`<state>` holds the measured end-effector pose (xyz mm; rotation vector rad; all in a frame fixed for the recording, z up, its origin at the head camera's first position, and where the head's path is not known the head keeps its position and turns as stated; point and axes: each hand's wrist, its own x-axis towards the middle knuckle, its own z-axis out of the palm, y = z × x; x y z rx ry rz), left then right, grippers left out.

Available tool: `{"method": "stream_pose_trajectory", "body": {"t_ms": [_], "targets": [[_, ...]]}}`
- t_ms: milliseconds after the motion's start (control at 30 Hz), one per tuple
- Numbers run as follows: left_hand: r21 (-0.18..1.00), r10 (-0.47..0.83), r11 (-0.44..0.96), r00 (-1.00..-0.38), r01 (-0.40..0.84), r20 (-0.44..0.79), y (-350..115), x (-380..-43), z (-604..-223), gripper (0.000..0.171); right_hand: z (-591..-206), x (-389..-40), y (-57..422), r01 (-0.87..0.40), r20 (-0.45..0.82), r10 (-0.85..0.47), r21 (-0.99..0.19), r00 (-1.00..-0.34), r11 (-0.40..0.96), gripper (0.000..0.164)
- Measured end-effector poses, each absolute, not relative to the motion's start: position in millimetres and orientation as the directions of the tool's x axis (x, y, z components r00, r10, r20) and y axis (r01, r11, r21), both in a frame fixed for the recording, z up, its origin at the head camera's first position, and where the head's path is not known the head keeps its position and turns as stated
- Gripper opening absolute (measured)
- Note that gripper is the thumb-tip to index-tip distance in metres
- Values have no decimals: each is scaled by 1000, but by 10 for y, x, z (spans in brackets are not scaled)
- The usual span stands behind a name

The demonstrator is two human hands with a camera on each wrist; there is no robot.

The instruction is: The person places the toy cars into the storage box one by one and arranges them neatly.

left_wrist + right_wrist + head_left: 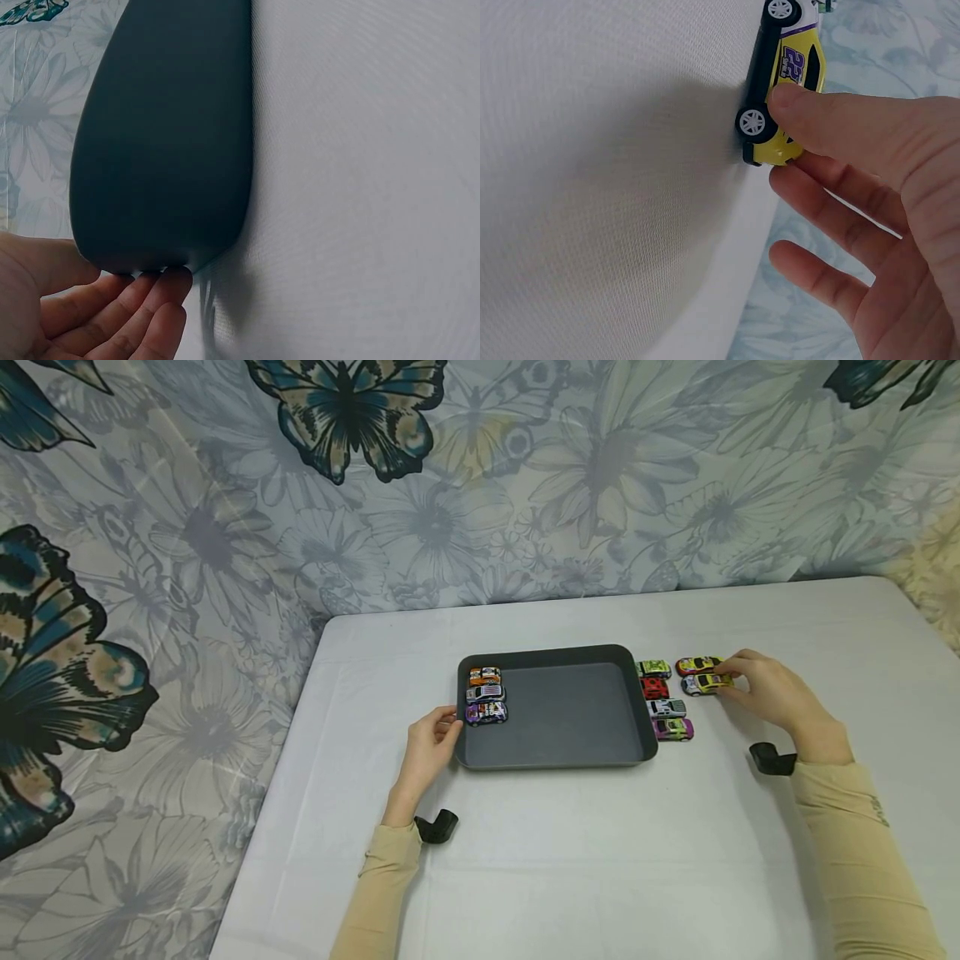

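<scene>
A dark grey tray (558, 710) lies on the white table, with my left hand (433, 739) gripping its left end. In the left wrist view, the fingers (154, 300) lie against the tray's outer wall (165, 150) and the thumb is at its rim. On the right, my right hand (768, 689) pinches the rear of a yellow and white toy car (703, 684) between thumb and fingers. That car's printed side and wheels show in the right wrist view. Just behind it is a red and yellow toy car (696, 665), partly covered by the fingertips.
Inside the tray's left end stand an orange toy car (484, 676), a silver one (485, 693) and a purple one (486, 713) in a column. Several more, including a red toy car (655, 688), line the tray's right side. Patterned fabric (480, 527) hangs behind the table.
</scene>
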<state>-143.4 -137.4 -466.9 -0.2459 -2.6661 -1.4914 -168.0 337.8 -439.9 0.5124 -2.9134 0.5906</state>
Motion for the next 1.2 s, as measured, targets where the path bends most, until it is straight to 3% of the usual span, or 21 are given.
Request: {"method": "stream_pose_trajectory", "body": {"t_ms": [700, 1200], "targets": [[839, 106, 513, -983, 181, 147, -1374, -1433, -4658, 25, -4371, -1669, 3351, -394, 244, -324, -345, -914, 852, 22], [837, 109, 516, -983, 185, 150, -1374, -1429, -4647, 25, -4006, -1621, 3024, -476, 362, -363, -298, -858, 827, 24]]}}
